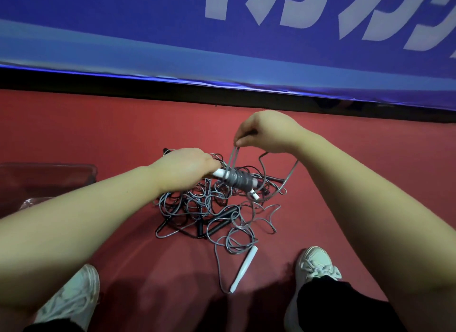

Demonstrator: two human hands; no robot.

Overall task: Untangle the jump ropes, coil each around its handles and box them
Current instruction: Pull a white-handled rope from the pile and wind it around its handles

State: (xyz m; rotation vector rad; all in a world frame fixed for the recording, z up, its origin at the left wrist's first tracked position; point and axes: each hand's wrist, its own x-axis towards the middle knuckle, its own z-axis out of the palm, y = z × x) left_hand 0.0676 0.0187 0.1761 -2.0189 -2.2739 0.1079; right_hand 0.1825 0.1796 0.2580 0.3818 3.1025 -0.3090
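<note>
My left hand (183,167) grips the end of a pair of white handles (254,194) held above the floor, with grey rope (238,179) coiled tightly round their middle. My right hand (261,130) pinches a doubled loop of that grey rope just above the coil. Beneath them a tangled pile of grey ropes (204,205) lies on the red floor, with several black handles (219,224) mixed in. One loose white handle (244,267) lies nearer me, its rope trailing back into the pile.
A clear plastic box (49,181) stands on the red floor at the left. A blue banner (222,47) runs along the back, dark gap under it. My two white shoes (74,297) (313,265) flank the pile at the bottom.
</note>
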